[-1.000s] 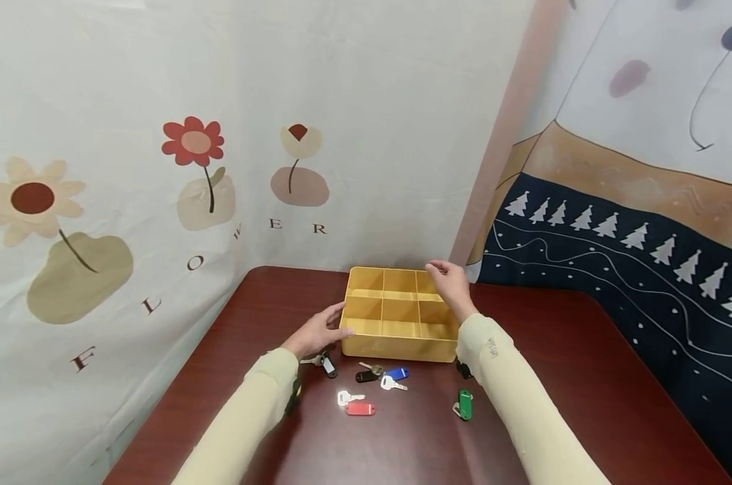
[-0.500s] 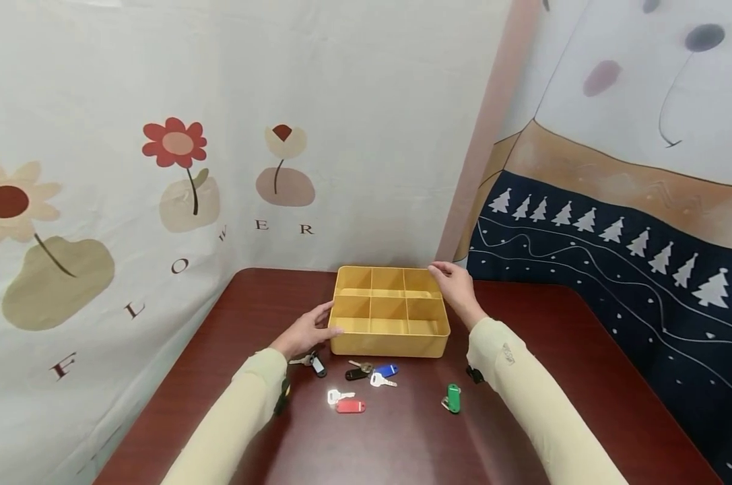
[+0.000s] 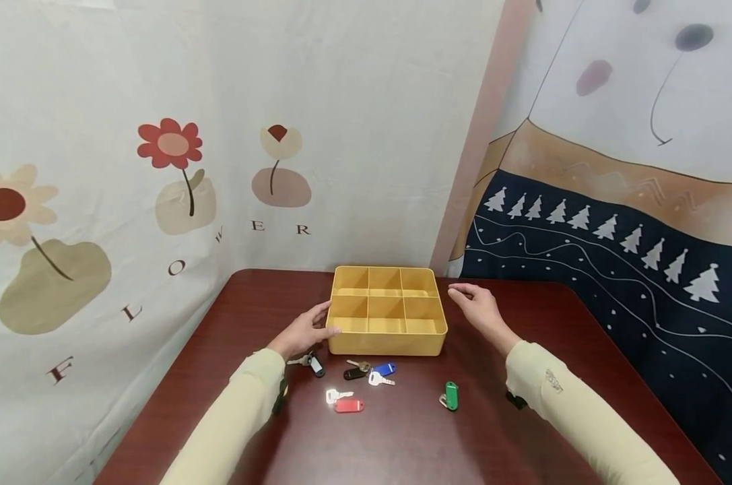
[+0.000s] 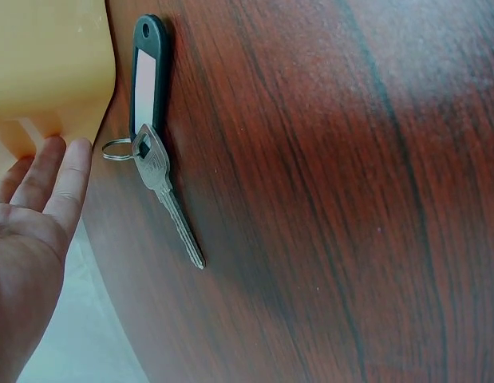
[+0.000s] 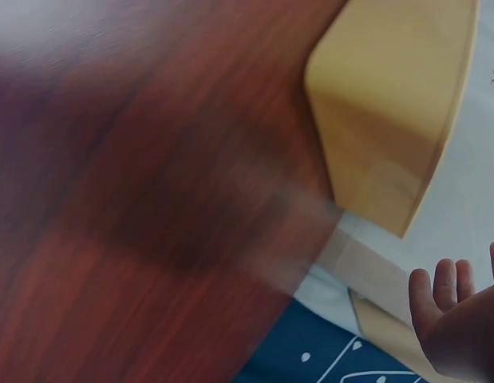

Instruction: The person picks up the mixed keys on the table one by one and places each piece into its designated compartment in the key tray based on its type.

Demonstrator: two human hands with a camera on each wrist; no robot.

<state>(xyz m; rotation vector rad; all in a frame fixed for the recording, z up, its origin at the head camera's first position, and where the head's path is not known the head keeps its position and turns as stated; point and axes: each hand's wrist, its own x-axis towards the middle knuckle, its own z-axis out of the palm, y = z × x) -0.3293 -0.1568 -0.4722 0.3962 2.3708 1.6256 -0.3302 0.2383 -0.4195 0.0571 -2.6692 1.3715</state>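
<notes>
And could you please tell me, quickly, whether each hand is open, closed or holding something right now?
Left hand: open, touching the yellow box.
Right hand: open, holding nothing, apart from the box.

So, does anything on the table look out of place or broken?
Nothing looks broken or spilled, as far as these views show. The yellow box sits flat on the table. Only the keys and their colored tags look untidy, scattered at different angles in front of it.
</notes>
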